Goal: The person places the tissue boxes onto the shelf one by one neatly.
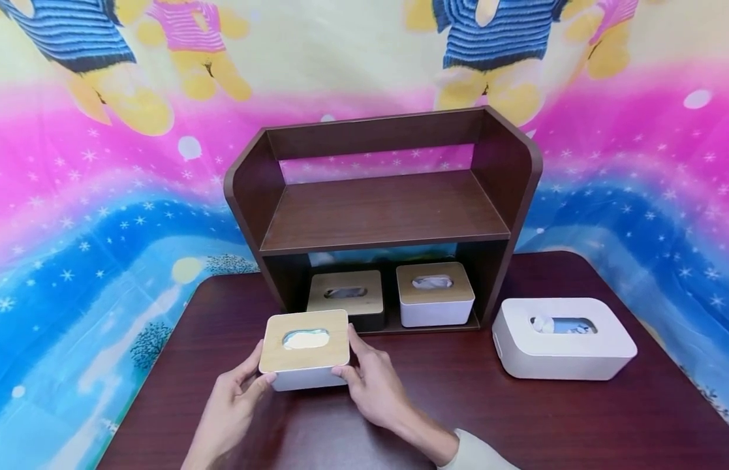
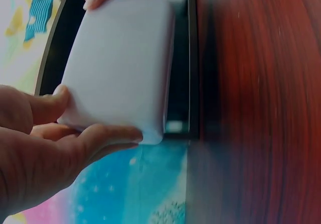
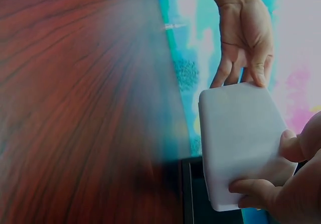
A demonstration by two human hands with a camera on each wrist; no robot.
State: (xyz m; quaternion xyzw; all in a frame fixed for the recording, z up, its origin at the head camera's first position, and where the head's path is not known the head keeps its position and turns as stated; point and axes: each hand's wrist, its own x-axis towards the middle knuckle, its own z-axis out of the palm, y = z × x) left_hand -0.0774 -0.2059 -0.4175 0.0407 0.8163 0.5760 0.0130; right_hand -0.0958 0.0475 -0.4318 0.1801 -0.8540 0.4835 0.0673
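Both hands hold a white tissue box with a light wood lid and an oval opening. It is raised off the table, in front of the shelf's lower left part. My left hand grips its left end, thumb on the front face. The right hand grips the opposite end in the same way. In the left wrist view the box's plain white side lies between the hands; the right wrist view shows that white side too. Behind it, a dark tissue box with a wood lid stands in the lower compartment, partly hidden.
A dark brown two-tier shelf stands at the table's back. Its lower compartment also holds a white tissue box with a wood lid on the right. A larger all-white tissue box sits on the table to the right.
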